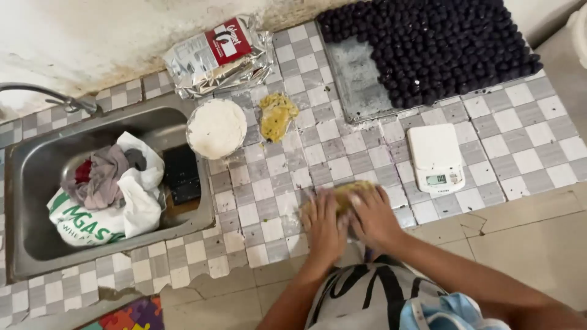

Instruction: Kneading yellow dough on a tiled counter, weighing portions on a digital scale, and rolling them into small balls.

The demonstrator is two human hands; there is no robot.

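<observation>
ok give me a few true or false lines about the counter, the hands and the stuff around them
1. Both the left hand and the right hand press on the yellowish dough. True.
2. The white kitchen scale sits inside the sink. False: it stands on the checkered counter, beside the right hand.
3. The metal tray is partly covered with dark round balls. True.
4. The round bowl holds something dark red. False: its contents are white.
5. A second lump of yellowish dough lies beside the bowl. True.
6. The sink is bare. False: a bag with cloths lies in it.
</observation>
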